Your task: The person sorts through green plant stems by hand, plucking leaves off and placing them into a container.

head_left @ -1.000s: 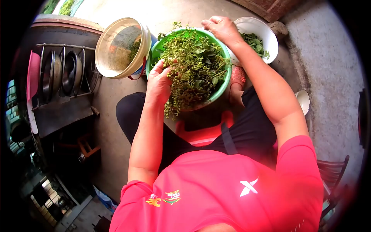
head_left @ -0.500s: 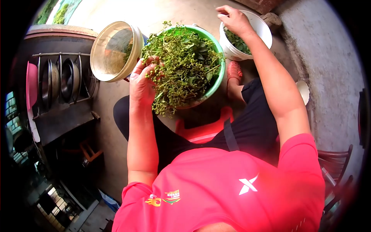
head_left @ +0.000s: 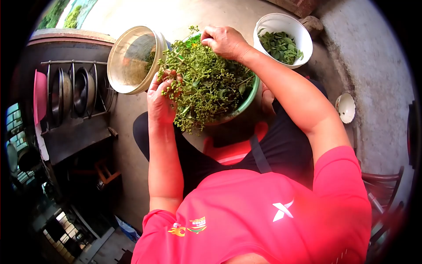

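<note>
Green sprigs with small round berries (head_left: 206,86) are heaped above the rim of a green tub (head_left: 249,102) between my knees. My left hand (head_left: 162,97) is at the heap's left side, its fingers closed round a berry sprig. Over the top of the heap, my right hand (head_left: 224,42) has thumb and fingers pinched together; what they hold, if anything, is too small to make out. Picked green leaves (head_left: 281,46) lie inside a white bucket (head_left: 262,26) to the right of the tub.
A translucent bucket (head_left: 115,66) leans at the tub's left, with some greenery inside. A rack of pans (head_left: 81,92) and a pink basin (head_left: 40,96) stand at the left. On the right are a white bowl (head_left: 346,108) and a dark chair (head_left: 382,178). A red stool (head_left: 228,152) is below me.
My right hand has moved left from the white bucket to the top of the heap, and its fingers have closed. My left hand has shifted left with its sprig.
</note>
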A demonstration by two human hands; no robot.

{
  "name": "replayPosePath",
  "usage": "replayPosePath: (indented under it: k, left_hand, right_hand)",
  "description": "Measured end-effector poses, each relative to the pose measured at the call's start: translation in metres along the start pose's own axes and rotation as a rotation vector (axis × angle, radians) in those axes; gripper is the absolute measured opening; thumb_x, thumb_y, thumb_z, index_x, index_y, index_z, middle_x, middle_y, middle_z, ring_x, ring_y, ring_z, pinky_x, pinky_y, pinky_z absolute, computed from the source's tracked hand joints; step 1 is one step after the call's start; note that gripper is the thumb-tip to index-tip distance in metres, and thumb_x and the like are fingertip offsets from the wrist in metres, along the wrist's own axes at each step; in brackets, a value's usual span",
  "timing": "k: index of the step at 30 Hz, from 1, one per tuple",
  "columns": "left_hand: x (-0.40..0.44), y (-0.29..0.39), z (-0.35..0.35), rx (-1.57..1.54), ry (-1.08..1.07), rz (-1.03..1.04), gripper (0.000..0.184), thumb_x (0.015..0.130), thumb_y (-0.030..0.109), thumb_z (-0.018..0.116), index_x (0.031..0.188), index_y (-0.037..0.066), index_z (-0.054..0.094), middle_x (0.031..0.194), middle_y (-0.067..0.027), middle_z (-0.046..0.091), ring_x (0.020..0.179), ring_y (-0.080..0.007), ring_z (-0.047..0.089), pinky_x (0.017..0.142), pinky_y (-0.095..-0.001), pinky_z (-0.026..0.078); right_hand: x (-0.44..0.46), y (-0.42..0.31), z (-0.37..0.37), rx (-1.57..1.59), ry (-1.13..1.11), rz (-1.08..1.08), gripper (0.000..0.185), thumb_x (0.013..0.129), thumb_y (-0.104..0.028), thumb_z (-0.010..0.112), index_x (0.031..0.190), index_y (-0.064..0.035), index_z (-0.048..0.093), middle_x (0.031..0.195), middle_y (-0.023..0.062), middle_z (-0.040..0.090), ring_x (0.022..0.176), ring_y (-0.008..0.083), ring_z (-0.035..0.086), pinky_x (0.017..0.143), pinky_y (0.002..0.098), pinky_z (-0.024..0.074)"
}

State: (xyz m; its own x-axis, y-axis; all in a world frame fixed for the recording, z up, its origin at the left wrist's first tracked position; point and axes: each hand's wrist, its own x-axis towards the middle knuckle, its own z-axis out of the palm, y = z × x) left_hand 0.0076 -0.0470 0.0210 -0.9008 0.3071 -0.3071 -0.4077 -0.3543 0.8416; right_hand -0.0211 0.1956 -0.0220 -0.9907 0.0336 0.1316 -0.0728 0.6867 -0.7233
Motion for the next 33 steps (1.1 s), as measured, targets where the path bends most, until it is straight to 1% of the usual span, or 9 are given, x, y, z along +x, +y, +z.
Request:
replayPosePath:
  k: [3,6,9,10,14,19,22,29,33]
  left_hand:
    - [0.001,0.007,-0.016,-0.197,-0.298,0.118,0.032,0.085,0.008,0.055,0.114,-0.004,0.05,0.106,-0.0181,0.054,0.097,-0.026,0.057,0.087,-0.0392,0.05]
    - [-0.001,0.013,-0.018,-0.146,-0.185,0.131,0.032,0.086,0.01,0.053,0.116,-0.002,0.048,0.103,-0.0169,0.053,0.097,-0.0257,0.055,0.089,-0.0404,0.048]
    - [0.004,0.014,-0.023,-0.296,-0.182,0.117,0.028,0.084,0.002,0.055,0.111,-0.002,0.053,0.103,-0.0141,0.06,0.091,-0.024,0.061,0.084,-0.0366,0.051]
    - [0.004,0.016,-0.025,-0.297,-0.217,0.126,0.028,0.084,0.003,0.054,0.112,-0.002,0.053,0.103,-0.0143,0.06,0.091,-0.0237,0.061,0.084,-0.037,0.051]
    - [0.01,0.014,-0.018,-0.154,-0.103,0.169,0.026,0.086,0.004,0.055,0.113,0.003,0.053,0.102,-0.0124,0.061,0.091,-0.0206,0.06,0.077,-0.032,0.05]
    - [0.013,0.001,0.012,0.155,-0.074,0.162,0.034,0.09,0.026,0.06,0.117,0.007,0.052,0.107,-0.0057,0.06,0.096,-0.0117,0.055,0.08,-0.0256,0.044]
    - [0.014,-0.009,0.022,0.409,-0.121,0.175,0.055,0.077,0.022,0.076,0.12,0.004,0.048,0.105,-0.0038,0.058,0.096,-0.0099,0.052,0.083,-0.0256,0.044]
    - [0.012,-0.019,0.038,0.382,-0.022,0.164,0.037,0.078,0.006,0.072,0.112,0.004,0.055,0.102,-0.0035,0.061,0.088,-0.0092,0.057,0.076,-0.0224,0.047]
    - [0.019,-0.027,0.028,0.455,0.076,0.348,0.029,0.08,0.007,0.07,0.104,0.002,0.056,0.097,-0.0026,0.061,0.083,-0.0081,0.056,0.073,-0.0218,0.047]
  right_hand:
    - [-0.001,-0.014,-0.026,0.11,0.036,-0.072,0.016,0.086,-0.022,0.06,0.093,-0.0078,0.062,0.075,0.0056,0.063,0.069,0.0162,0.06,0.068,0.0297,0.0475]
    - [-0.003,-0.006,-0.03,0.136,0.021,-0.134,0.018,0.086,-0.022,0.061,0.095,-0.0064,0.062,0.075,0.0034,0.063,0.067,0.0116,0.057,0.065,0.027,0.0467]
    - [-0.004,0.002,-0.023,0.467,-0.12,0.161,0.018,0.085,-0.023,0.063,0.09,-0.006,0.064,0.076,0.0029,0.065,0.069,0.0129,0.06,0.065,0.0283,0.0481]
    - [-0.003,0.003,-0.025,0.7,-0.204,0.272,0.018,0.085,-0.022,0.064,0.091,-0.0045,0.064,0.078,-0.0003,0.065,0.067,0.0064,0.055,0.06,0.0233,0.0454]
    - [-0.006,-0.008,-0.035,0.785,-0.287,0.291,0.017,0.088,-0.022,0.062,0.092,-0.006,0.063,0.081,-0.0001,0.064,0.065,0.0053,0.052,0.06,0.0215,0.045]
    - [-0.007,-0.022,-0.025,0.765,-0.371,0.05,0.018,0.09,-0.023,0.06,0.095,-0.0064,0.061,0.081,-0.0023,0.063,0.065,0.0037,0.049,0.059,0.0192,0.0417]
    - [-0.008,-0.033,-0.018,0.824,-0.364,0.037,0.017,0.088,-0.019,0.06,0.092,-0.0034,0.064,0.075,0.0002,0.064,0.062,0.0058,0.053,0.06,0.0211,0.0458]
    - [-0.011,-0.039,-0.005,0.865,-0.398,0.013,0.017,0.089,-0.018,0.06,0.098,-0.0032,0.062,0.081,0.0009,0.064,0.07,0.0061,0.055,0.065,0.0211,0.0464]
    - [-0.015,-0.043,-0.021,0.59,-0.139,-0.051,0.021,0.086,-0.019,0.064,0.099,-0.0028,0.061,0.083,0.002,0.065,0.077,0.0097,0.059,0.073,0.0257,0.0492]
